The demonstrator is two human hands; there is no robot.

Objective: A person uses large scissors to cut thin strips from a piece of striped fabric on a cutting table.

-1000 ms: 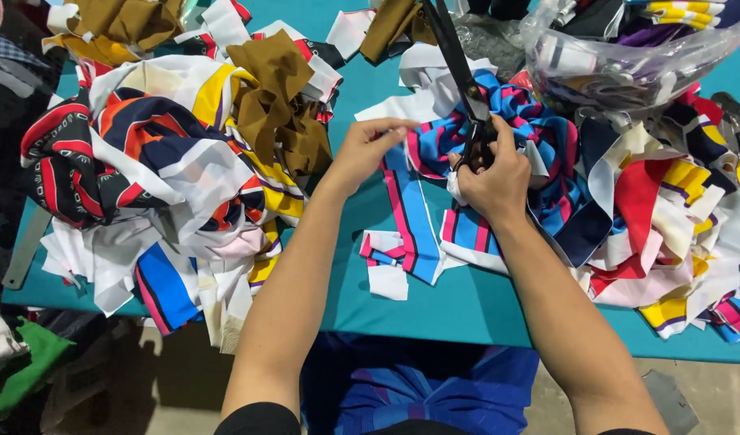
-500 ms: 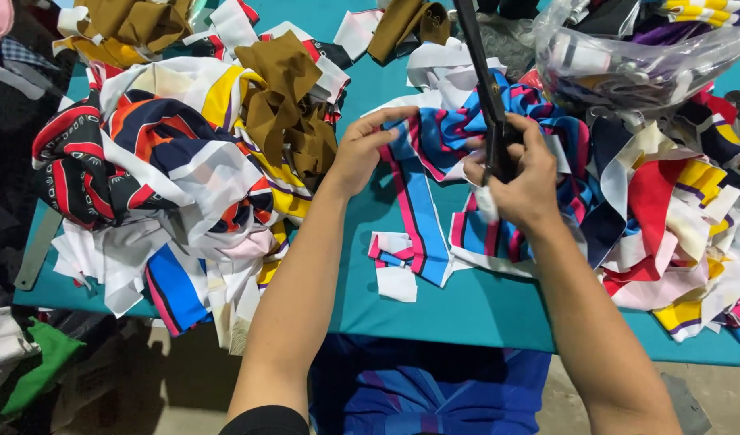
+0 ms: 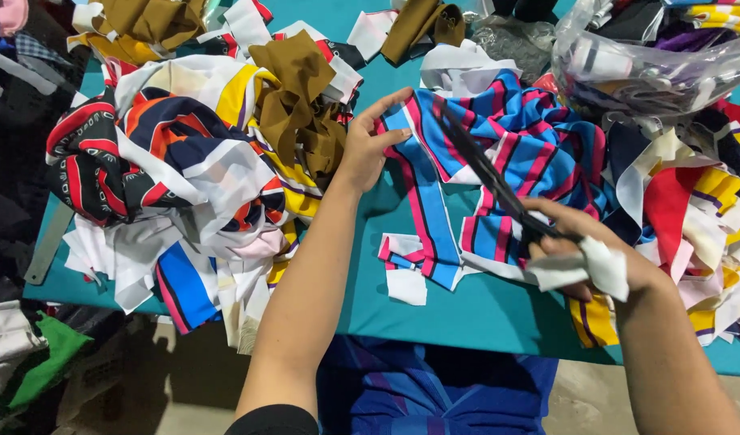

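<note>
I have the right hand (image 3: 588, 254) closed in a firm grip around the handles of the black scissors (image 3: 487, 173), with a white scrap (image 3: 592, 270) pinched against them. A second ago the blades stood nearly upright over the cloth; now they lie low and slanted, tips pointing up-left across the blue, pink and white striped fabric (image 3: 515, 145), and the hand has dropped toward the near edge. I read that as lining up along a stripe for a cut, though I cannot tell if the blades are parted or together.

The left hand (image 3: 370, 145) has its fingers spread and flat, pressing the left edge of the same fabric to the teal worktop (image 3: 483, 314); it has stayed put there. The fabric lies between my hands, spread out. A small striped offcut (image 3: 402, 262) sits just below it. A mixed heap of scraps (image 3: 185, 177) lies to the left, a clear plastic bag (image 3: 652, 56) at top right.
</note>
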